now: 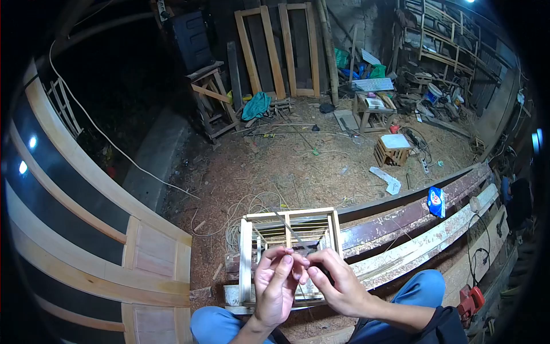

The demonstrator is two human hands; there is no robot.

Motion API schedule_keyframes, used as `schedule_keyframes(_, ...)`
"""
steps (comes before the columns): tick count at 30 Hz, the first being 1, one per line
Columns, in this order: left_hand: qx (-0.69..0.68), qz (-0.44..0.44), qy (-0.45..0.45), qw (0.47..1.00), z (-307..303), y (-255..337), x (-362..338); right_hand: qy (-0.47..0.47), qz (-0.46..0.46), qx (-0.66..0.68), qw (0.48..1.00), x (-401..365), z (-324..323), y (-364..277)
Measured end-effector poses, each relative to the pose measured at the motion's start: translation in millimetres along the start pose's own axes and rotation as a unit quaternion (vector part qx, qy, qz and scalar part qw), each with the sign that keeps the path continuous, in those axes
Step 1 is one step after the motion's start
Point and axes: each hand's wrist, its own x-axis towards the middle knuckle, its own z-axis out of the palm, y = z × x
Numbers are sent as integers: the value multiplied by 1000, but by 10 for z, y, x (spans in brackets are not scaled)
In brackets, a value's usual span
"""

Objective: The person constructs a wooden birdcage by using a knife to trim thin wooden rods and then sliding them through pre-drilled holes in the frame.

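Observation:
My left hand (276, 288) is closed, its fingertips pinched together above a small wooden frame (246, 261) with slats. My right hand (339, 289) meets it from the right, thumb and forefinger also pinched. A thin dark strip (291, 228) slants up and away from the fingertips, and a fine end shows below them. What the strip is made of I cannot make out. The wooden frame stands in front of my knees, partly hidden by both hands.
Long planks (395, 235) lie to the right, bearing a blue packet (436, 202). A large panelled wooden frame (157, 241) leans in at left. Coiled cord (235, 215) lies beside the small frame. Farther off are a slatted stool (392, 150) and a red power tool (471, 301) at lower right.

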Motion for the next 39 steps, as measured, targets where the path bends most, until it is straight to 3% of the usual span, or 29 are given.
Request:
schedule_keyframes(3, -8, 38, 9, 999, -2, 22, 15, -39, 57, -3, 998, -14, -28, -49)
schedule_keyframes(5, -44, 69, 29, 996, 54, 59, 28, -23, 20, -25, 999, -25, -34, -92)
schedule_keyframes(8, -42, 70, 8, 997, -10, 87, 38, -56, 40, -62, 996, -49, -105, -112)
schedule_keyframes(15, 92, 122, 23, 988, -268, 235, 114, 18, -6, -150, 988, -13, -398, -6)
schedule_keyframes(18, 182, 104, 41, 977, -361, 233, 52, 33, -23, -179, 983, 16, -483, 21)
schedule_keyframes(24, 191, 40, 70, 978, -550, 188, 44, 34, -78, -257, 963, 82, -584, 116)
schedule_keyframes(33, 286, -25, 97, 953, -447, 86, 143, 59, -60, -312, 946, 152, -878, 270)
schedule_keyframes(35, 522, 55, 105, 844, -456, 25, 158, 68, -72, -342, 935, 154, -922, 336)
schedule_keyframes(36, 555, 40, 101, 825, -416, 26, 150, 69, -70, -341, 935, 150, -930, 351)
schedule_keyframes(39, 514, -24, 82, 853, -446, -75, 141, 54, -48, -341, 937, 132, -949, 372)
